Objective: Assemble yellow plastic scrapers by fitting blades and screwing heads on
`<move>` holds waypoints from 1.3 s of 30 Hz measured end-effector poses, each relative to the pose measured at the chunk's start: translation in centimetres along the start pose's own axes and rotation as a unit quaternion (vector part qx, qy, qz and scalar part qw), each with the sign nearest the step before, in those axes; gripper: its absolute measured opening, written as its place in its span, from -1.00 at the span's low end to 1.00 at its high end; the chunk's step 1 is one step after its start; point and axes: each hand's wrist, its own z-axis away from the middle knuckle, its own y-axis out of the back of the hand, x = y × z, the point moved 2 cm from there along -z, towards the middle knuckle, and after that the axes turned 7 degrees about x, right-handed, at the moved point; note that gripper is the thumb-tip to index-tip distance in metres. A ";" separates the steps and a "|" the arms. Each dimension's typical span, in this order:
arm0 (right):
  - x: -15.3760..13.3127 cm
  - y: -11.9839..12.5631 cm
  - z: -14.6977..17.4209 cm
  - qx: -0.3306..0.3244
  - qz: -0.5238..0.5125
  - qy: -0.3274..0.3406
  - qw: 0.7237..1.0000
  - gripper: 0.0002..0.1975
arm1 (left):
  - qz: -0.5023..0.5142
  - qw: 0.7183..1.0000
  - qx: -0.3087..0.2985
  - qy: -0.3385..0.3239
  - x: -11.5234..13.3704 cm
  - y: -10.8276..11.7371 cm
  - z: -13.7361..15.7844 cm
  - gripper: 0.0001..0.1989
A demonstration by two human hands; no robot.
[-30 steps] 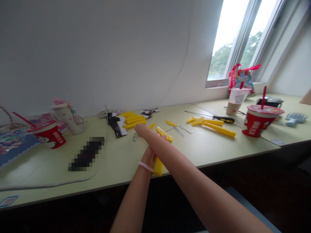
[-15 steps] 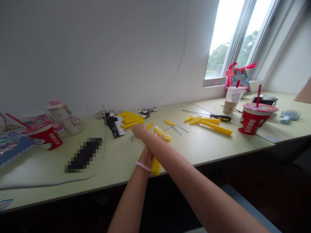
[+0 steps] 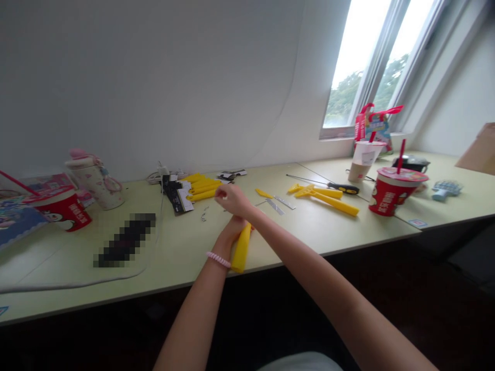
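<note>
My left hand [image 3: 233, 228], with a pink coil band at the wrist, is wrapped round the handle of a yellow scraper [image 3: 241, 250] near the table's front edge. Crossing over it, my right hand [image 3: 231, 200] is closed, its fingers bent together; whatever they hold is too small or hidden to see. That hand and forearm cover the scraper's head. Small metal screws [image 3: 204, 214] lie just left of my right hand. To the right are a yellow blade-shaped piece [image 3: 263, 193] and flat metal blades [image 3: 275, 206].
Several yellow handles [image 3: 203, 195] lie on black-and-white cards [image 3: 176, 198] at the back. Further right are yellow scrapers [image 3: 328, 200], a screwdriver [image 3: 343, 188] and a red cup [image 3: 394, 193]. A flask [image 3: 95, 180], another red cup [image 3: 65, 208] and a white cable [image 3: 116, 279] occupy the left.
My right hand has drawn back from beside the screws to above my left hand, and now hides the scraper's head. My left hand still grips the handle. The view has shifted slightly.
</note>
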 end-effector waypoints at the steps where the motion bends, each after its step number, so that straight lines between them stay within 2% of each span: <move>1: 0.9 1.2 0.7 0.027 -0.044 -0.018 0.999 -0.86 | 0.003 0.999 -0.037 0.008 0.0 -0.1 0.2 -0.69; 3: 3.3 3.2 2.3 0.058 -0.117 -0.074 0.989 -0.87 | 0.025 0.993 -0.115 0.021 -0.1 -0.3 0.3 -0.81; 5: 5.9 4.7 4.0 0.074 -0.163 -0.146 0.973 -0.85 | 0.066 0.984 -0.163 0.029 -0.3 -0.4 0.1 -0.89; 7: 8.0 5.4 5.4 0.067 -0.198 -0.217 0.954 -0.84 | 0.105 0.976 -0.185 0.043 -0.6 -0.5 -0.2 -0.93; 9: 9.0 5.5 6.4 0.054 -0.212 -0.246 0.944 -0.84 | 0.117 0.974 -0.187 0.053 -0.8 -0.4 -0.5 -0.89; 12: 9.1 5.4 6.9 0.050 -0.215 -0.262 0.940 -0.86 | 0.109 0.975 -0.188 0.042 -0.8 -0.4 -0.5 -0.86; 16: 8.6 5.1 7.1 0.005 -0.243 -0.274 0.931 -0.87 | 0.090 0.978 -0.183 0.040 -0.6 -0.3 -0.2 -0.87; 22: 9.3 4.9 7.7 0.005 -0.279 -0.309 0.909 -0.92 | 0.082 0.977 -0.189 0.045 -0.8 -0.3 -0.4 -0.86; 25: 9.5 4.4 7.7 -0.012 -0.333 -0.334 0.882 -0.93 | 0.083 0.978 -0.188 0.043 -0.9 -0.4 -0.5 -0.87; 30: 9.4 3.8 7.7 -0.018 -0.479 -0.385 0.789 -0.82 | 0.076 0.976 -0.200 0.031 -0.6 -0.4 -0.4 -0.88; 32: 9.4 3.8 7.6 -0.009 -0.503 -0.405 0.763 -0.77 | 0.074 0.975 -0.206 0.030 -0.6 -0.4 -0.3 -0.87; 36: 9.2 4.1 7.6 -0.033 -0.510 -0.422 0.749 -0.69 | 0.103 0.971 -0.214 0.011 -0.4 -0.4 -0.3 -0.86; 39: 8.9 4.3 7.6 -0.054 -0.513 -0.430 0.741 -0.85 | 0.122 0.970 -0.210 0.013 -0.3 -0.3 -0.3 -0.87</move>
